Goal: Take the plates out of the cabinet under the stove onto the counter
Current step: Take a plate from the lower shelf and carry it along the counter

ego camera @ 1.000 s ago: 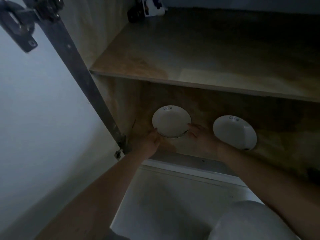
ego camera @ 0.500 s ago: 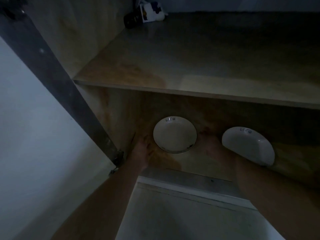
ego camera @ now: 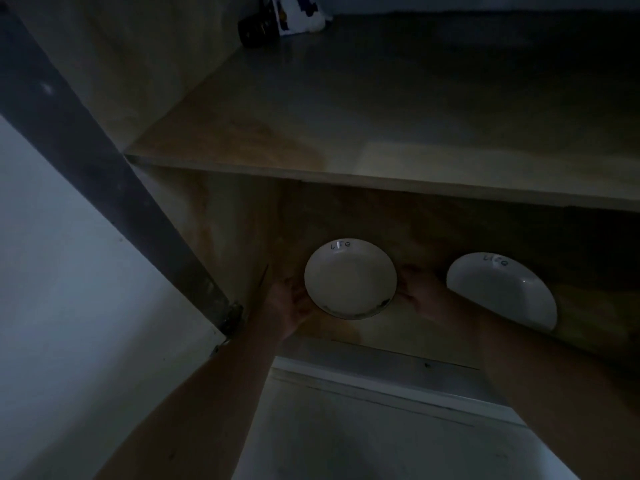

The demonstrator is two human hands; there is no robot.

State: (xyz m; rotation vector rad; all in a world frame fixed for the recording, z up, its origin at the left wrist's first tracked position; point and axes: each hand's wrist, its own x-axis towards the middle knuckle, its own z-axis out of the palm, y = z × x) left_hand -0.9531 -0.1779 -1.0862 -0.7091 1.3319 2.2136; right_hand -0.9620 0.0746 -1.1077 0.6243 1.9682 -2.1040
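We see two white plates low in the frame on the cabinet floor. Left hand (ego camera: pixel 289 306) and right hand (ego camera: pixel 420 294) cup the centre plate (ego camera: pixel 349 278) at opposite rims — stiff, glazed, breakable, probably slick; second plate (ego camera: pixel 502 289) sits right, untouched.

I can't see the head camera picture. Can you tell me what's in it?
Two hands reach into a dark wooden cabinet, the left hand and right hand at either side of a white plate on the bottom shelf. A second white plate lies to its right. On the upper shelf, far back, sit a dark object and a white package.
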